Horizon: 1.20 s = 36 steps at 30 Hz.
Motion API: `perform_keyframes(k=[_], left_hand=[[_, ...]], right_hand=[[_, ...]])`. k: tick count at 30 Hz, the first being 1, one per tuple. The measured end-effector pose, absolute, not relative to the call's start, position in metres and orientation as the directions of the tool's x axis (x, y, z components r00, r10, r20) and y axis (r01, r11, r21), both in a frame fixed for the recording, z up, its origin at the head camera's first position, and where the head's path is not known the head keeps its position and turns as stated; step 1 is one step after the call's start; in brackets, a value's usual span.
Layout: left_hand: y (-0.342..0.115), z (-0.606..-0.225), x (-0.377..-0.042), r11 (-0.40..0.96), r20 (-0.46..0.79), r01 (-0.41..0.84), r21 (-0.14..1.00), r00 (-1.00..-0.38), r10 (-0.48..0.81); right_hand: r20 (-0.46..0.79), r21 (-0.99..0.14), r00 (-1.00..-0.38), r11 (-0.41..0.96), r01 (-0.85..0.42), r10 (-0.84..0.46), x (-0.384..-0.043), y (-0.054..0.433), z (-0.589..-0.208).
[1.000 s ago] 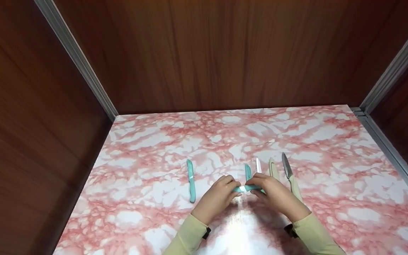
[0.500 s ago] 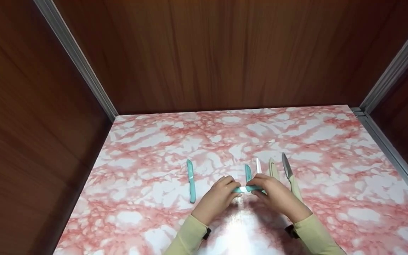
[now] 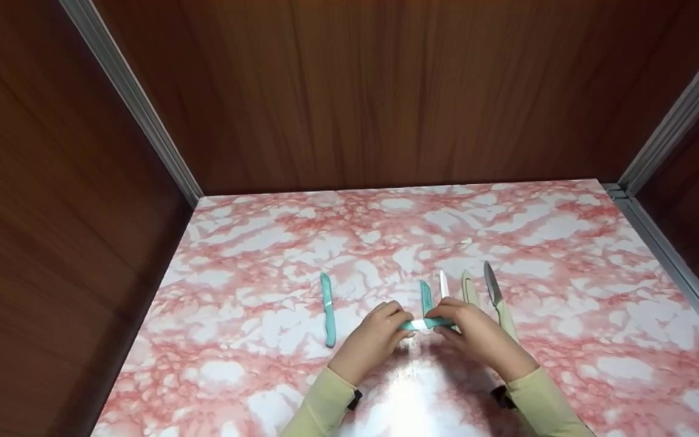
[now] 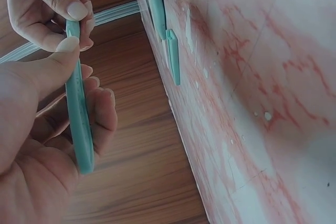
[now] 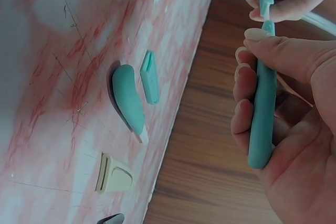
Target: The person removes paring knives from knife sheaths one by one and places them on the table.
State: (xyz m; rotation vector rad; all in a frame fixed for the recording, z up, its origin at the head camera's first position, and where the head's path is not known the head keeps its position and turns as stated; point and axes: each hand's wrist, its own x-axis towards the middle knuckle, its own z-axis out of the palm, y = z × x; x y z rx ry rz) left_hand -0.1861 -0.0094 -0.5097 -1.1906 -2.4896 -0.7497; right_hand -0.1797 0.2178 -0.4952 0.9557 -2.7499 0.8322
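Observation:
Over the table, both hands hold a teal knife (image 3: 419, 325) level between them. My left hand (image 3: 380, 325) pinches its teal sheath (image 4: 80, 114) between thumb and fingers. My right hand (image 3: 471, 331) grips the teal handle (image 5: 262, 114), with the thumb laid along it. A short strip of white shows between sheath and handle; the rest of the blade is hidden. Beyond the right hand lie a loose teal sheath (image 3: 426, 295) and a white-bladed knife (image 3: 443, 283) whose teal handle (image 5: 127, 95) shows in the right wrist view.
A cream sheath (image 3: 469, 286) and a grey-bladed knife (image 3: 493, 284) with a cream handle (image 3: 506, 318) lie right of the hands. Left of them is a sheathed teal knife (image 3: 327, 309). Wood-grain panels (image 3: 355, 97) enclose the red-and-white marbled table (image 3: 252, 255).
My right hand has shifted very slightly right with the handle, and the white strip looks a little wider. The left hand and the things on the table have stayed in place.

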Motion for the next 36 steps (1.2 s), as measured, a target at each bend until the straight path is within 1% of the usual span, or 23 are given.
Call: perform_keyframes(k=[6, 13, 26, 36], left_hand=[[-0.0091, -0.5093, -0.1866, 0.524, 0.453, 0.786, 0.328, -0.617, 0.643], [-0.0094, -0.5070, -0.1852, 0.533, 0.435, 0.776, 0.338, -0.631, 0.642], [-0.0100, -0.5040, -0.1842, 0.536, 0.416, 0.771, 0.343, -0.637, 0.649], [-0.0103, -0.5044, -0.1852, 0.529, 0.413, 0.773, 0.351, -0.635, 0.653]], right_hand=[[0.271, -0.461, -0.794, 0.651, -0.603, -0.544, -0.1797, 0.2201, -0.4946], [0.256, -0.468, -0.798, 0.653, -0.596, -0.546, -0.1800, 0.2225, -0.4934], [0.282, -0.481, -0.793, 0.635, -0.604, -0.540, -0.1800, 0.2253, -0.4928], [0.251, -0.499, -0.811, 0.647, -0.577, -0.529, -0.1789, 0.2266, -0.4914]])
